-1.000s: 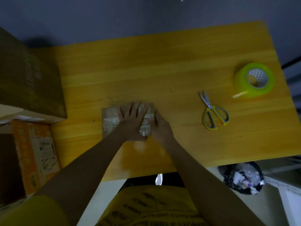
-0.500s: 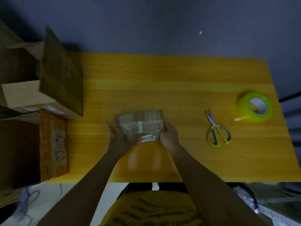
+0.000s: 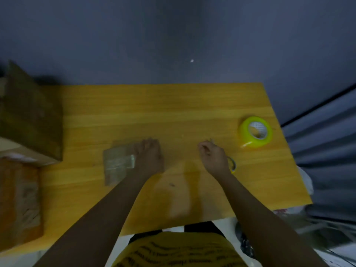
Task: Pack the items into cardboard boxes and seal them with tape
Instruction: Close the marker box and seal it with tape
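Nearest the camera, a yellow shirt (image 3: 179, 249) with dark lettering fills the bottom edge, and two bare forearms reach out over the table (image 3: 173, 112). On the left, the left hand (image 3: 149, 158) lies flat on the right part of the box (image 3: 117, 164), fingers straight and close together, pressing down on it. This small cardboard box sits on the wood just left of centre, with shiny tape across its top. To the right, well apart from the box, the right hand (image 3: 212, 158) hovers over the scissors (image 3: 232, 164), fingers loosely curled; blur hides whether it holds them, so I cannot tell. Only a yellow handle loop shows beside the wrist. Farther right stands the tape roll (image 3: 255, 132), yellow-green. At the far left edge sits a big carton (image 3: 32, 116), an orange one (image 3: 19, 201) nearer.
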A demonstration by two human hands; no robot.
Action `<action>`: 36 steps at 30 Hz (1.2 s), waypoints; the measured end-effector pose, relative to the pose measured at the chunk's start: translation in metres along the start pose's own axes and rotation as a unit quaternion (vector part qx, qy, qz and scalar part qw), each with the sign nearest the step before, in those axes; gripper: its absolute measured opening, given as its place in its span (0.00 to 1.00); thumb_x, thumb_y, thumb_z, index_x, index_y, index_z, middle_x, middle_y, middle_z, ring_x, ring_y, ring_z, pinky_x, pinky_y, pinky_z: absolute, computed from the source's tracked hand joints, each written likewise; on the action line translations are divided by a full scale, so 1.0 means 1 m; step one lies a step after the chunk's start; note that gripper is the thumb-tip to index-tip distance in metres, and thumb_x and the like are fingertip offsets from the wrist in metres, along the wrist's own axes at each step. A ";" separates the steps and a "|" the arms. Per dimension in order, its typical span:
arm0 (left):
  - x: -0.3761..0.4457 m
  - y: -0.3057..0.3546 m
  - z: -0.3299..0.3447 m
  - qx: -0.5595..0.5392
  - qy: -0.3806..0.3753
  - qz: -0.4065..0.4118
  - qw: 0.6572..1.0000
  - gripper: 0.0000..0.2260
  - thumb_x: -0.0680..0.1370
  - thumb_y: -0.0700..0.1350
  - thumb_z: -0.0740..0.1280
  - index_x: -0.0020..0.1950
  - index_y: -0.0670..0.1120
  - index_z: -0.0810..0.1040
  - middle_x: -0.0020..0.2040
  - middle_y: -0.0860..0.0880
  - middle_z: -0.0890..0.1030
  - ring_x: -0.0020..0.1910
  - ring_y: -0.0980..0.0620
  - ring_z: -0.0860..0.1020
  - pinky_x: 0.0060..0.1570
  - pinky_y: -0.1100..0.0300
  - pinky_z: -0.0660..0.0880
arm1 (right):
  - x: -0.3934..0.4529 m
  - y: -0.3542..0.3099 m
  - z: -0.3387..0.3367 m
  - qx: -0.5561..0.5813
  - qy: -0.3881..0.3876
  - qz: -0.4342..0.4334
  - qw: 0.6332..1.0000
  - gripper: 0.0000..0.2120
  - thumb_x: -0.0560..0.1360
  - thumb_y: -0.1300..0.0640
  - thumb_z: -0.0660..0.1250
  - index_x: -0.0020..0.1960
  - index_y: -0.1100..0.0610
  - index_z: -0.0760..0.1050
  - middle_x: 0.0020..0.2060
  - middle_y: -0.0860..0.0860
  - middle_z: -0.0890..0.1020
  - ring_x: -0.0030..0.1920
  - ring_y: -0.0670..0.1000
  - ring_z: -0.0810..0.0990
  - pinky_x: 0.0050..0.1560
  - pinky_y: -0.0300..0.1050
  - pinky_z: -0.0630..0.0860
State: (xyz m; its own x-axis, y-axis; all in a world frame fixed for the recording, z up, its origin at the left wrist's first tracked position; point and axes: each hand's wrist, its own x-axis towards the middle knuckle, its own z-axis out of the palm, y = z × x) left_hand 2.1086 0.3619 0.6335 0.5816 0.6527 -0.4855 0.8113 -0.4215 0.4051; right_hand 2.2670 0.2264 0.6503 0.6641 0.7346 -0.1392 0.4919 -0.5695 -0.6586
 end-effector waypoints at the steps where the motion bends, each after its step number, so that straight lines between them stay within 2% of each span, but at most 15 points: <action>1: 0.006 0.021 0.000 0.002 0.000 0.048 0.999 0.20 0.81 0.47 0.59 0.73 0.44 0.65 0.73 0.41 0.66 0.73 0.43 0.62 0.72 0.45 0.50 | 0.000 0.015 -0.019 0.010 0.024 0.004 1.000 0.08 0.77 0.63 0.65 0.52 0.62 0.81 0.48 0.58 0.84 0.48 0.59 0.82 0.56 0.52 0.75; 3: 0.015 0.067 0.003 -0.039 -0.019 0.122 0.992 0.15 0.84 0.47 0.55 0.66 0.44 0.73 0.58 0.43 0.80 0.56 0.45 0.77 0.63 0.49 0.67 | 0.004 0.048 -0.058 -0.002 0.071 0.014 0.997 0.09 0.76 0.65 0.65 0.55 0.62 0.81 0.52 0.57 0.83 0.52 0.58 0.81 0.54 0.50 0.76; 5: 0.027 0.112 0.010 -0.091 -0.049 0.156 0.982 0.13 0.83 0.42 0.56 0.64 0.42 0.74 0.53 0.43 0.82 0.48 0.46 0.81 0.50 0.54 0.74 | 0.011 0.085 -0.092 -0.049 0.085 0.021 0.995 0.13 0.76 0.65 0.65 0.59 0.62 0.79 0.57 0.59 0.81 0.56 0.61 0.79 0.55 0.51 0.74; 8: 0.052 0.179 0.033 -0.106 -0.055 0.183 0.976 0.18 0.81 0.36 0.58 0.71 0.42 0.68 0.63 0.42 0.77 0.57 0.43 0.78 0.53 0.55 0.73 | 0.031 0.138 -0.128 -0.118 0.045 0.035 0.991 0.19 0.77 0.63 0.65 0.67 0.62 0.73 0.65 0.59 0.74 0.65 0.61 0.71 0.61 0.52 0.69; 11: 0.076 0.233 0.063 -0.071 -0.079 0.163 0.981 0.20 0.82 0.42 0.59 0.74 0.42 0.64 0.69 0.41 0.70 0.67 0.44 0.71 0.62 0.54 0.69 | 0.062 0.181 -0.148 -0.207 -0.029 -0.016 0.978 0.29 0.74 0.58 0.67 0.73 0.59 0.64 0.71 0.59 0.66 0.72 0.59 0.62 0.69 0.52 0.61; 15: 0.101 0.274 0.089 -0.034 -0.092 0.093 0.991 0.23 0.83 0.46 0.58 0.76 0.40 0.58 0.73 0.39 0.65 0.71 0.42 0.65 0.65 0.56 0.64 | 0.101 0.216 -0.151 -0.355 -0.164 -0.077 0.917 0.36 0.76 0.44 0.64 0.77 0.53 0.52 0.75 0.52 0.57 0.77 0.54 0.51 0.73 0.61 0.44; 17: 0.108 0.281 0.096 -0.036 -0.099 0.059 0.993 0.24 0.82 0.46 0.58 0.76 0.39 0.58 0.73 0.38 0.64 0.71 0.40 0.66 0.65 0.53 0.65 | 0.114 0.222 -0.146 -0.401 -0.190 -0.118 0.888 0.36 0.77 0.43 0.63 0.77 0.55 0.51 0.73 0.53 0.63 0.75 0.56 0.57 0.72 0.62 0.42; 19: 0.112 0.284 0.100 -0.050 -0.106 0.029 0.993 0.24 0.82 0.46 0.58 0.76 0.39 0.58 0.72 0.37 0.65 0.70 0.39 0.67 0.64 0.53 0.66 | 0.124 0.225 -0.141 -0.426 -0.202 -0.142 0.870 0.32 0.79 0.49 0.61 0.77 0.56 0.51 0.65 0.55 0.73 0.69 0.58 0.67 0.72 0.61 0.44; 21: 0.114 0.285 0.103 -0.069 -0.111 0.006 0.991 0.24 0.83 0.46 0.58 0.76 0.40 0.57 0.73 0.38 0.65 0.70 0.40 0.67 0.64 0.53 0.66 | 0.131 0.227 -0.141 -0.430 -0.219 -0.132 0.866 0.30 0.79 0.54 0.59 0.78 0.53 0.50 0.61 0.55 0.77 0.64 0.61 0.73 0.72 0.60 0.48; 24: 0.117 0.286 0.104 -0.115 -0.116 -0.016 0.987 0.24 0.83 0.47 0.57 0.76 0.41 0.57 0.73 0.39 0.64 0.69 0.41 0.69 0.62 0.54 0.68 | 0.137 0.230 -0.151 -0.390 -0.230 -0.131 0.882 0.31 0.79 0.52 0.62 0.77 0.50 0.52 0.65 0.55 0.75 0.65 0.59 0.72 0.72 0.60 0.50; 28: 0.121 0.296 0.095 -0.253 -0.064 -0.042 0.964 0.24 0.83 0.51 0.54 0.77 0.43 0.56 0.74 0.42 0.65 0.70 0.45 0.68 0.58 0.62 0.65 | 0.130 0.232 -0.180 -0.109 -0.255 -0.093 0.956 0.31 0.80 0.57 0.63 0.78 0.54 0.53 0.74 0.55 0.63 0.70 0.59 0.66 0.68 0.59 0.63; 30: 0.121 0.302 0.083 -0.334 -0.024 -0.063 0.940 0.23 0.83 0.53 0.51 0.77 0.47 0.56 0.77 0.45 0.61 0.74 0.46 0.63 0.67 0.62 0.60 | 0.117 0.233 -0.192 -0.014 -0.268 -0.087 0.959 0.29 0.81 0.58 0.62 0.78 0.55 0.54 0.75 0.55 0.61 0.72 0.58 0.63 0.68 0.54 0.65; 32: 0.121 0.305 0.069 -0.395 -0.003 -0.066 0.916 0.23 0.84 0.54 0.50 0.77 0.50 0.57 0.78 0.47 0.58 0.75 0.44 0.59 0.73 0.51 0.58 | 0.104 0.234 -0.198 0.007 -0.269 -0.094 0.959 0.26 0.81 0.57 0.60 0.77 0.55 0.56 0.75 0.55 0.60 0.73 0.57 0.61 0.68 0.51 0.64; 34: 0.119 0.307 0.056 -0.370 -0.012 -0.030 0.929 0.22 0.84 0.54 0.49 0.76 0.49 0.61 0.77 0.48 0.61 0.74 0.46 0.61 0.72 0.53 0.59 | 0.093 0.231 -0.198 0.012 -0.265 -0.109 0.958 0.25 0.82 0.55 0.59 0.76 0.54 0.56 0.75 0.54 0.60 0.73 0.55 0.61 0.67 0.47 0.62; 36: 0.113 0.309 0.047 -0.325 -0.020 0.017 0.945 0.20 0.84 0.52 0.52 0.72 0.46 0.68 0.73 0.46 0.68 0.72 0.47 0.66 0.64 0.60 0.63 | 0.089 0.224 -0.197 0.020 -0.258 -0.121 0.958 0.25 0.82 0.55 0.59 0.76 0.54 0.56 0.75 0.53 0.60 0.73 0.54 0.61 0.68 0.48 0.63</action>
State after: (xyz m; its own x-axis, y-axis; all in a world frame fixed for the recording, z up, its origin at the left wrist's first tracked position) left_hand 2.4273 0.2757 0.6672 0.6189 0.6157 -0.4878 0.5913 0.0436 0.8053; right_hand 2.5470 0.0915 0.6358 0.1609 0.9338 -0.3196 0.5679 -0.3524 -0.7438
